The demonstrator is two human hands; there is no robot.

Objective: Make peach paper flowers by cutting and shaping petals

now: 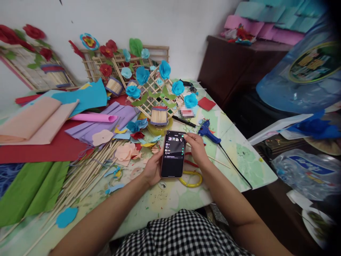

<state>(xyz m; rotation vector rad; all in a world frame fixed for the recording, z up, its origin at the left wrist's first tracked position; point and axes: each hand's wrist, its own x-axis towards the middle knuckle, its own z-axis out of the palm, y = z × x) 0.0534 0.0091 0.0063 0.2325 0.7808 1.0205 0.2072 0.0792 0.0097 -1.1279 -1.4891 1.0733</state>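
Observation:
A smartphone [172, 167] with a lit, dark screen is held upright over the table in front of me. My left hand [154, 167] is closed round its lower left side, fingers partly hidden behind it. At the upper right corner, my right hand [195, 146] is closed on the phone's edge, with a fingertip at the top of the screen. A yellow-handled pair of scissors [192, 184] lies below the phone, its blades out of sight. Right of my right hand rests a blue glue gun [209, 132] with a black cord.
Behind the phone leans a wooden lattice [157, 87] with blue paper flowers. Thin wooden sticks [87, 174], paper scraps and coloured crepe paper [34, 188] cover the table's left. A dark cabinet [226, 67] and a large water bottle [290, 85] stand at right.

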